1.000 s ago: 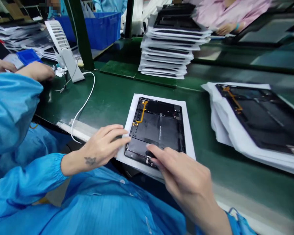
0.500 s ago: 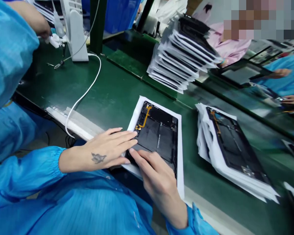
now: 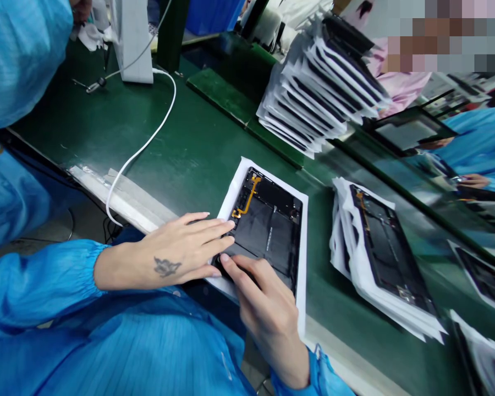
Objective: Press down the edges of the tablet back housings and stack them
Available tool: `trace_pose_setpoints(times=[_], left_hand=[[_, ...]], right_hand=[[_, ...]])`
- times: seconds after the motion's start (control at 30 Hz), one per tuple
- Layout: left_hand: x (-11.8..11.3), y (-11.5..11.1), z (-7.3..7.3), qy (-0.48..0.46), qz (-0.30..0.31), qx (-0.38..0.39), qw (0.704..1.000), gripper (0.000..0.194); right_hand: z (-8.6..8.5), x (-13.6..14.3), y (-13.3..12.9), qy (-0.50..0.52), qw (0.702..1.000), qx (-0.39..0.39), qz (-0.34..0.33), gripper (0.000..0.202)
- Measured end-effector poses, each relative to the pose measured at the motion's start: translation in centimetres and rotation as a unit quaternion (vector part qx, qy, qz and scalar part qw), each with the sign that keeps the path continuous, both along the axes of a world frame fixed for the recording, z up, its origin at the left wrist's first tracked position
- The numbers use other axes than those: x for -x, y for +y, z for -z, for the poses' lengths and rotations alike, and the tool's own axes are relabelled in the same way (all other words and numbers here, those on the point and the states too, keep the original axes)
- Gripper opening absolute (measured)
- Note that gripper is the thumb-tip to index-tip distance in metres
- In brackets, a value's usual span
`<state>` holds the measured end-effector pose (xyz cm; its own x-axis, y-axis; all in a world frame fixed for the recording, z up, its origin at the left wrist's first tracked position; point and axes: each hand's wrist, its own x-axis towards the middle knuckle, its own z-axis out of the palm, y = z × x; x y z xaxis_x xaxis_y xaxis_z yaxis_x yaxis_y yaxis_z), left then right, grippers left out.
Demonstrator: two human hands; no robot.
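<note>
An opened tablet housing (image 3: pixel 258 231), with black battery cells and an orange flex cable (image 3: pixel 249 198), lies on a white sheet (image 3: pixel 302 264) at the table's near edge. My left hand (image 3: pixel 181 250) is stretched out flat, its fingertips resting on the left side of the housing. Beside it, my right hand (image 3: pixel 268 308) is closed in a pinch at the housing's near left corner, close to my left thumb. Whatever lies between the right fingertips is hidden by the fingers.
To the right stands a small stack of similar housings (image 3: pixel 396 258) with white sheets between. A tall interleaved stack (image 3: pixel 317 93) rises at the back. A white cable (image 3: pixel 157 137) crosses the green table (image 3: pixel 86 126) on the left. A co-worker's blue sleeve (image 3: pixel 20 60) is at upper left.
The camera view has shifted slightly. My hands stay at the same spots on the housing, with the right fingertips barely moved. The co-worker's arm at upper left has moved within view.
</note>
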<state>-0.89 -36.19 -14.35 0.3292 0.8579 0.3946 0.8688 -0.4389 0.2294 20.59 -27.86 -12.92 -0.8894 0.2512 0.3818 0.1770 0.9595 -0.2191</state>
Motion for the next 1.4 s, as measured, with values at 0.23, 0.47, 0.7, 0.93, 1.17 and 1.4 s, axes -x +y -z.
trace_pose_setpoints(times=[0.23,0.47,0.7,0.93,1.17,1.4], left_hand=[[-0.2,0.2,0.1,-0.006,-0.009,-0.011,1.000,0.045],[-0.2,0.1,-0.1,-0.004,-0.005,-0.003,1.000,0.040],[0.3,-0.4,0.1,0.002,0.000,0.013,1.000,0.049],[1.0,-1.5,-0.1,-0.006,-0.014,0.036,0.999,0.054],[0.8,-1.1,0.4,-0.051,-0.013,0.031,0.998,0.047],[0.6,-0.9,0.1,-0.022,-0.017,0.018,0.999,0.044]], right_hand=[[-1.0,0.6,0.1,-0.020,0.998,-0.066,-0.013,0.027],[-3.8,2.2,0.4,-0.111,0.978,-0.164,-0.063,0.031],[-3.3,1.4,1.6,-0.093,0.993,-0.046,-0.059,0.033],[-1.2,0.0,0.2,0.022,0.998,0.029,0.043,0.029],[-1.0,0.6,-0.3,-0.014,1.000,0.016,0.022,0.029],[-1.4,0.7,-0.2,-0.036,0.999,-0.025,0.003,0.030]])
